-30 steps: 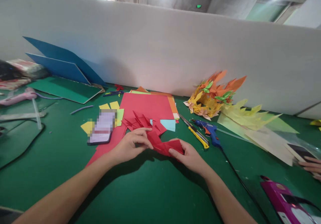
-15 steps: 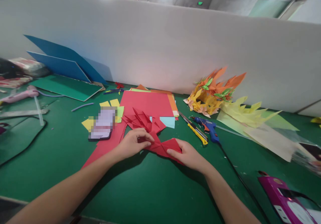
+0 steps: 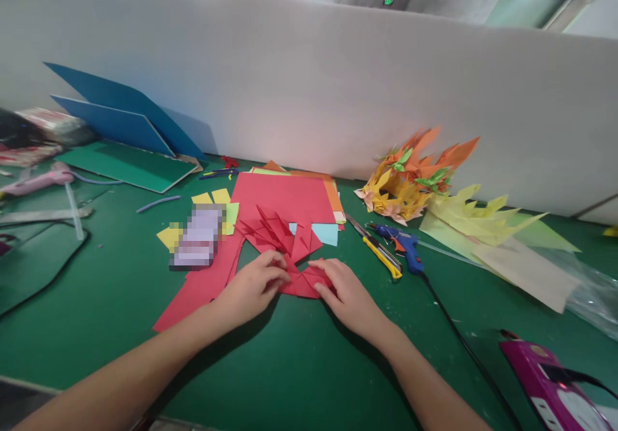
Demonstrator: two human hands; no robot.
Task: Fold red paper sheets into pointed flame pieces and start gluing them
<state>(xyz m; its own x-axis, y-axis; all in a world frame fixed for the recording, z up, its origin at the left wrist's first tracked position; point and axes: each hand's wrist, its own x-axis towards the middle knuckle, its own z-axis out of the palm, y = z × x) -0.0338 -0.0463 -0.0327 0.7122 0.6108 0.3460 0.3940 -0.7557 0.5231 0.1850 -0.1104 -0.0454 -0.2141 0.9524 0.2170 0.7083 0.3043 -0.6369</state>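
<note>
A folded red paper piece (image 3: 303, 284) is held low over the green table, between my two hands. My left hand (image 3: 258, 283) pinches its left end with curled fingers. On its right end, the thumb and fingers of my right hand (image 3: 345, 289) are closed. Just behind it lie several folded red paper pieces (image 3: 270, 230) with pointed tips. Flat red paper strips (image 3: 205, 296) rest beside my left forearm. Beyond the folded pieces is a stack topped by a red paper sheet (image 3: 284, 196).
To the right lie a yellow utility knife (image 3: 381, 256), a blue glue gun (image 3: 410, 254) with its cord, and a purple power strip (image 3: 545, 379). A phone (image 3: 199, 238) is at left. An orange and yellow paper crown (image 3: 396, 192) stands near the white partition (image 3: 309, 89).
My right hand has moved left, closer to my left hand. The red paper's right end has come inward and its outline looks shorter. My left hand stays nearly in place.
</note>
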